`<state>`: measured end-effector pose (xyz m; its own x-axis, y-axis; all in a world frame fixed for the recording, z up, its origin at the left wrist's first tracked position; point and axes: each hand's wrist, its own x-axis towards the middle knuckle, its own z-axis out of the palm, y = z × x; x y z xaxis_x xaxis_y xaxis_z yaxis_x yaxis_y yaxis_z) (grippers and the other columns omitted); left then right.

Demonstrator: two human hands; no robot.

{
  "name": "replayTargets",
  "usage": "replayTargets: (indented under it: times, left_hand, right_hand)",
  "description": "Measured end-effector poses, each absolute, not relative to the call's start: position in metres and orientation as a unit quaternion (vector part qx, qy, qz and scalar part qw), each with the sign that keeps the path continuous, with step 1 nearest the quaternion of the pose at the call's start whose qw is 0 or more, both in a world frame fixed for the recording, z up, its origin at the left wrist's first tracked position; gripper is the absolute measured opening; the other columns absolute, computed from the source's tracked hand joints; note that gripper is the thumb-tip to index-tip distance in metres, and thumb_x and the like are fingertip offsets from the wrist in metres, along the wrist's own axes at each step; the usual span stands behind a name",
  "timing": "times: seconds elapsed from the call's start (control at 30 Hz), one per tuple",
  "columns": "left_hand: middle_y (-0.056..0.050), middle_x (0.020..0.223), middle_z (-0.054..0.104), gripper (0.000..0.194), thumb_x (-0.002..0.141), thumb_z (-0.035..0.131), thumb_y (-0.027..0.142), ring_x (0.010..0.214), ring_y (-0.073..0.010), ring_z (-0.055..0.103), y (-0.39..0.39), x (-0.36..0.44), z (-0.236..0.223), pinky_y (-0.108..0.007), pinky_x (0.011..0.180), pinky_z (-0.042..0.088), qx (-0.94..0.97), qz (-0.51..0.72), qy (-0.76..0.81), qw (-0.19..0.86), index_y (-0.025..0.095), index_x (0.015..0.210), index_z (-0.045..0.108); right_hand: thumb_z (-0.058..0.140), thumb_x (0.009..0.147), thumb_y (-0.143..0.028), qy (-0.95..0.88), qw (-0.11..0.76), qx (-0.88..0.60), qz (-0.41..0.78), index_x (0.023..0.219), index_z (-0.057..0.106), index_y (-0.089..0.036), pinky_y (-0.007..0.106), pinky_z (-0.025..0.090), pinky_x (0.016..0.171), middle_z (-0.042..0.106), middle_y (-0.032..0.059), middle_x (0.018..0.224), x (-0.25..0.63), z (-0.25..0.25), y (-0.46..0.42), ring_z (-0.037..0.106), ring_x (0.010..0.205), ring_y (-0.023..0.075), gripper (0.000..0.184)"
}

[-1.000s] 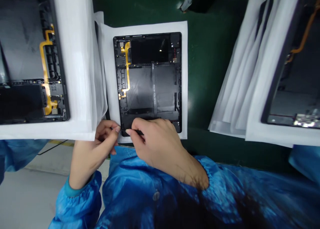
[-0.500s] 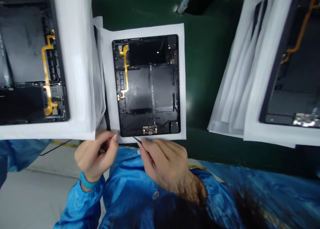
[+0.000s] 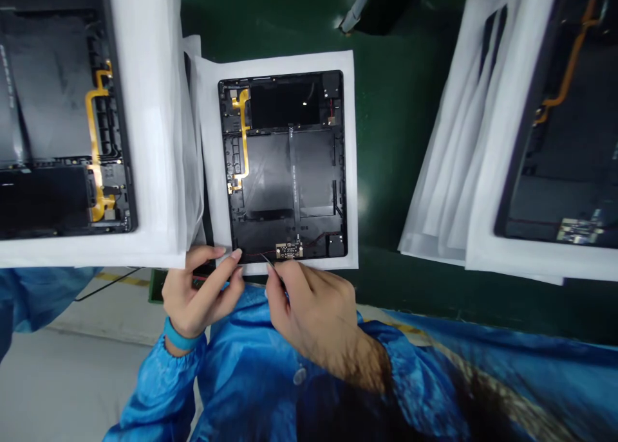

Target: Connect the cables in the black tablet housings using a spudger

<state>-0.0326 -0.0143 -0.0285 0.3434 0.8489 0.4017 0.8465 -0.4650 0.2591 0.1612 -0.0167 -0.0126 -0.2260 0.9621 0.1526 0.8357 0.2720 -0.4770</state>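
Observation:
An opened tablet housing (image 3: pixel 316 226) lies on a white foam sheet (image 3: pixel 350 172) in front of me, its inside facing up. A yellow flex cable (image 3: pixel 244 149) runs down its left side. At the bottom edge sits a small circuit board (image 3: pixel 289 250), with a thin dark wire (image 3: pixel 253 255) leading left from it. My right hand (image 3: pixel 313 300) is closed on slim dark tweezers (image 3: pixel 268 260), their tip over the bottom edge by the wire. My left hand (image 3: pixel 205 287) has its fingers apart, fingertips at the housing's lower left corner; whether they touch it I cannot tell.
On the left, another opened tablet housing (image 3: pixel 53 94) rests on stacked white foam sheets (image 3: pixel 149 127). A similar housing (image 3: pixel 545 191) lies on foam sheets (image 3: pixel 434 204) at the right. A grey rod-like thing (image 3: pixel 356 11) stands at the back of the green table (image 3: pixel 381 139).
My right hand has drawn back from over the housing's bottom edge, uncovering the circuit board. The tweezers' tip then moved slightly inward. My left hand dropped back, then returned with fingers spread to the corner.

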Motion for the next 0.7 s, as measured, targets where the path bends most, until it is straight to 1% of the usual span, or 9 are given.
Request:
replayTargets:
  times: [0.07, 0.13, 0.3, 0.4, 0.5, 0.6, 0.7]
  left_hand:
    - [-0.005, 0.101, 0.064, 0.059, 0.070, 0.076, 0.007, 0.090, -0.0177, 0.067, -0.0119, -0.0318, -0.0282, -0.030, 0.082, 0.058, 0.828, 0.247, 0.503, 0.012, 0.025, 0.125, 0.064]
    - [-0.004, 0.098, 0.066, 0.059, 0.071, 0.075, 0.007, 0.089, -0.0179, 0.067, -0.0093, -0.0309, -0.0269, -0.030, 0.082, 0.058, 0.836, 0.246, 0.490, 0.020, 0.025, 0.126, 0.064]
    - [-0.004, 0.095, 0.067, 0.050, 0.075, 0.071, 0.010, 0.085, -0.0170, 0.068, -0.0043, -0.0289, -0.0255, -0.030, 0.080, 0.058, 0.838, 0.252, 0.483, 0.028, 0.028, 0.122, 0.067]
    - [-0.004, 0.092, 0.067, 0.047, 0.075, 0.071, 0.011, 0.084, -0.0175, 0.068, -0.0036, -0.0280, -0.0269, -0.031, 0.079, 0.058, 0.838, 0.252, 0.484, 0.027, 0.027, 0.119, 0.069]
    - [-0.004, 0.091, 0.067, 0.045, 0.075, 0.071, 0.015, 0.083, -0.0183, 0.068, -0.0045, -0.0279, -0.0301, -0.031, 0.078, 0.058, 0.834, 0.255, 0.489, 0.026, 0.028, 0.118, 0.070]
    - [-0.003, 0.094, 0.068, 0.049, 0.076, 0.071, 0.016, 0.083, -0.0187, 0.068, -0.0063, -0.0282, -0.0334, -0.031, 0.078, 0.057, 0.826, 0.263, 0.498, 0.024, 0.031, 0.123, 0.067]
    - [-0.006, 0.096, 0.068, 0.056, 0.075, 0.072, 0.016, 0.084, -0.0207, 0.068, -0.0075, -0.0274, -0.0337, -0.033, 0.079, 0.057, 0.825, 0.259, 0.501, 0.035, 0.030, 0.128, 0.064]
  right_hand:
    - [0.057, 0.092, -0.017, -0.765, 0.212, -0.588, 0.156, 0.068, 0.055, -0.020, 0.030, 0.030, 0.047, 0.052, -0.0036, 0.050, 0.1606, -0.0136, -0.0170, 0.048, 0.045, 0.0117, 0.024]
    - [0.056, 0.092, -0.017, -0.761, 0.218, -0.589, 0.160, 0.069, 0.055, -0.020, 0.029, 0.030, 0.048, 0.052, -0.0039, 0.049, 0.1601, -0.0149, -0.0173, 0.048, 0.044, 0.0113, 0.024]
    - [0.054, 0.094, -0.020, -0.748, 0.225, -0.601, 0.170, 0.073, 0.055, -0.020, 0.028, 0.030, 0.050, 0.054, -0.0047, 0.049, 0.1593, -0.0183, -0.0178, 0.050, 0.045, 0.0115, 0.021]
    - [0.053, 0.094, -0.021, -0.744, 0.225, -0.604, 0.179, 0.075, 0.055, -0.020, 0.028, 0.031, 0.050, 0.055, -0.0049, 0.050, 0.1594, -0.0192, -0.0177, 0.050, 0.046, 0.0112, 0.020]
    - [0.052, 0.094, -0.020, -0.741, 0.228, -0.604, 0.188, 0.076, 0.055, -0.020, 0.027, 0.031, 0.050, 0.055, -0.0051, 0.049, 0.1597, -0.0193, -0.0175, 0.050, 0.045, 0.0106, 0.019]
    - [0.053, 0.094, -0.020, -0.739, 0.236, -0.603, 0.185, 0.077, 0.056, -0.019, 0.028, 0.032, 0.050, 0.055, -0.0052, 0.050, 0.1596, -0.0195, -0.0174, 0.051, 0.045, 0.0108, 0.017]
    - [0.053, 0.093, -0.019, -0.739, 0.239, -0.603, 0.181, 0.076, 0.057, -0.018, 0.028, 0.032, 0.049, 0.055, -0.0050, 0.049, 0.1592, -0.0200, -0.0176, 0.051, 0.044, 0.0111, 0.017]
